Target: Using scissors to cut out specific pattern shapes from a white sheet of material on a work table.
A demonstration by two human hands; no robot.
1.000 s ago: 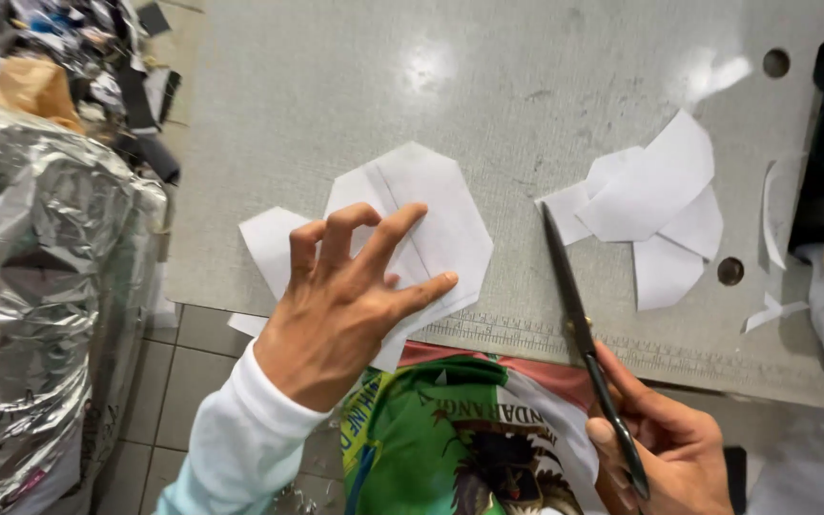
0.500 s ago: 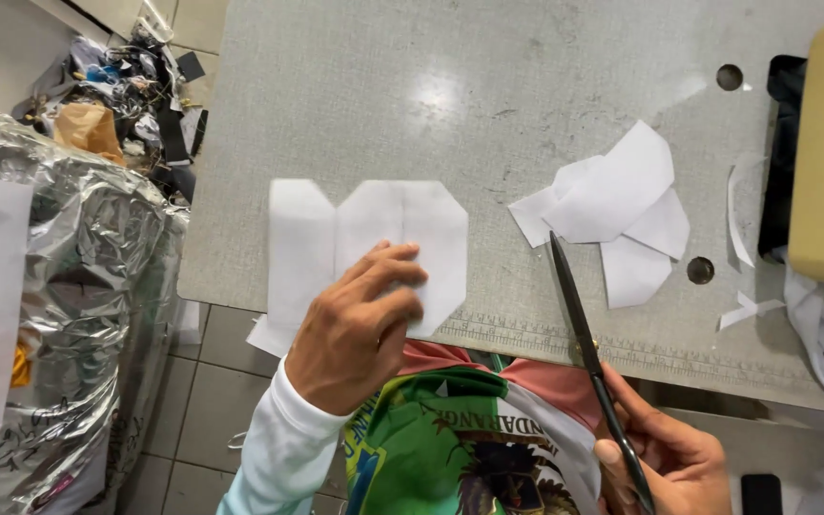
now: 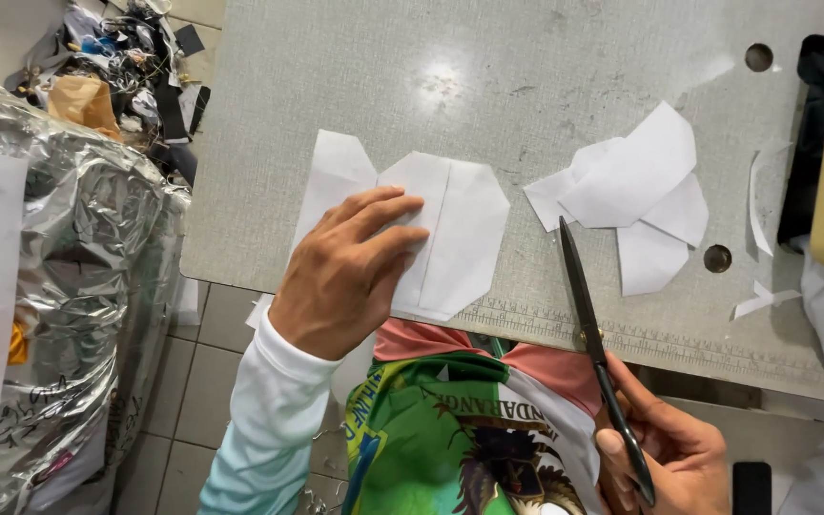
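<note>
Currently the left hand (image 3: 345, 277) lies flat on the folded paper (image 3: 450, 234), fingers (image 3: 388, 215) extended and slightly apart, pressing it to the table (image 3: 355, 86); paper extends beyond the fingertips. The right hand (image 3: 669, 448) has fingers wrapped around the scissors (image 3: 593, 334), blades together, tip pointing toward the scraps (image 3: 636, 195) ahead.
</note>
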